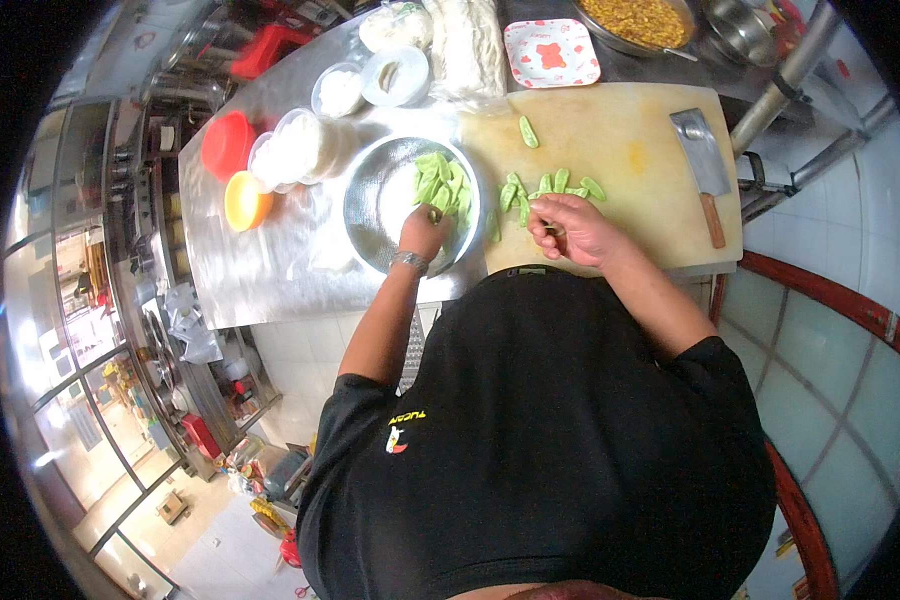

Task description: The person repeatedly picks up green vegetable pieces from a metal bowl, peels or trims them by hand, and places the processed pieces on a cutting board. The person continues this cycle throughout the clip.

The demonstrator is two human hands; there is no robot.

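A round metal mesh strainer (367, 199) stands on the steel table, with green flat pods (439, 180) heaped in its right half. My left hand (424, 234), with a metal watch on the wrist, is inside the strainer's near rim against the pods. Its fingertips are partly hidden. Beside it, several more pods (561, 180) lie loosely on the yellowed cutting board (622, 135), and a single pod (529, 132) lies farther back. Just in front of that group hovers my right hand (574, 229), fingers curled; a small greenish bit may be between them, but it is unclear.
A cleaver (701, 157) lies along the board's right side. Behind the board are a patterned square plate (552, 54) and a pan of yellow food (641, 22). Red (227, 145) and orange (246, 201) bowls and clear tubs (292, 146) occupy the steel table's left.
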